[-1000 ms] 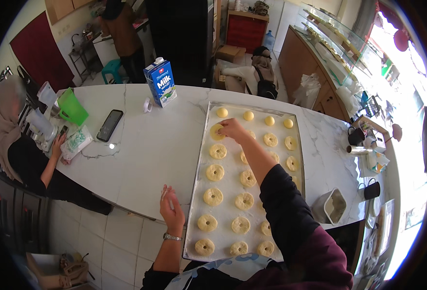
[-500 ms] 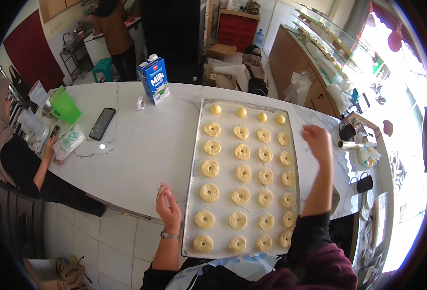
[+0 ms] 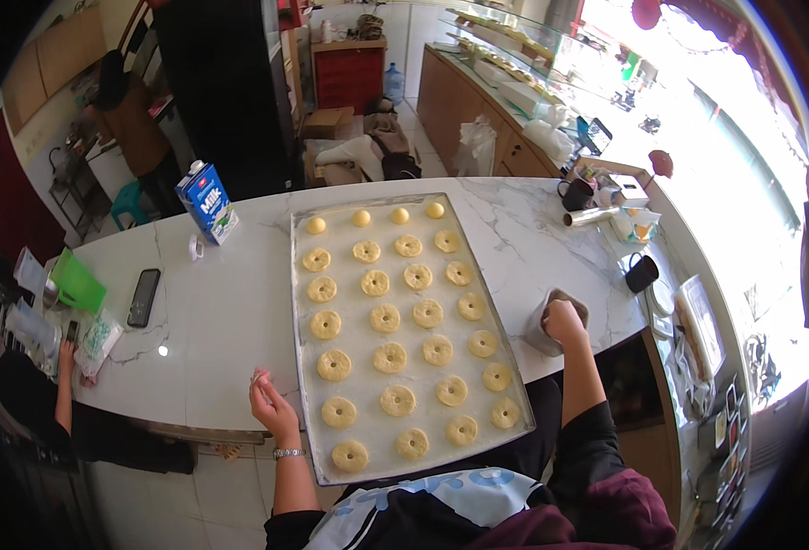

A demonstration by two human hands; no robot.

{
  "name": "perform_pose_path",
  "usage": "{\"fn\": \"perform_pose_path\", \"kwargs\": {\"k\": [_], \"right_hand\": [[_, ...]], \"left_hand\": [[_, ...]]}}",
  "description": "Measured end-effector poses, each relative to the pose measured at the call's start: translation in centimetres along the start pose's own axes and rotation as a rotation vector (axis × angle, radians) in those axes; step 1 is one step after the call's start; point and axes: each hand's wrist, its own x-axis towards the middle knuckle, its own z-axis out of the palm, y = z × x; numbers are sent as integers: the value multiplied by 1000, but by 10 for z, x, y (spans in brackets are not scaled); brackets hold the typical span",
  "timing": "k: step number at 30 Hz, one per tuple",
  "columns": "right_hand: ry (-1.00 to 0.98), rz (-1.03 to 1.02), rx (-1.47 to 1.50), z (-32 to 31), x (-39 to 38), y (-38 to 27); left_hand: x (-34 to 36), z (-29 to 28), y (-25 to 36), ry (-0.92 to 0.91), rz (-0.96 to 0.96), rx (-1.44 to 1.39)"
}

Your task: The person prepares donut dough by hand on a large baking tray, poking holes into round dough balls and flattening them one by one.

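Note:
A large baking tray [image 3: 356, 323], dusted with flour, lies on the counter in front of me. Rows of flattened dough rings [image 3: 390, 357], each with a small hole in its middle, cover most of it. Along the far edge sits a row of round dough balls [image 3: 361, 218] without holes. My right hand [image 3: 563, 321] reaches down into a greyish tub [image 3: 544, 337] right of the tray; its fingers are hidden inside. Beside the tray's left edge, my left hand [image 3: 274, 408] is raised, fingers loosely bent, white residue on the tips, holding nothing.
A blue milk carton [image 3: 208, 203] and a black phone [image 3: 143, 298] are on the counter's left part. A green jug [image 3: 78, 280] stands further left, near another person's hand [image 3: 67, 353]. Dark mugs [image 3: 642, 273] stand at the right. Two people are in the background.
My right hand has moved from above the tray's far right side down into the tub. My left hand stays beside the tray. The whole view has shifted.

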Motion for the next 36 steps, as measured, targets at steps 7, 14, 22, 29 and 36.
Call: {"fn": "perform_pose_path", "kwargs": {"k": [7,14,22,29,36], "right_hand": [[62,-37,204,4,-11,21],[82,-36,414,-20,-22,19],[43,116,320,-36,-40,12],[118,207,308,-58,-59,-16],[327,-107,565,-58,-66,-81]], "left_hand": [[-2,4,0,-47,-44,-44],[-3,0,-11,-27,-33,-73],[0,-1,-3,-33,-73,-95],[2,-3,14,-70,-34,-138],[7,62,122,-576,-747,-1106]]}}
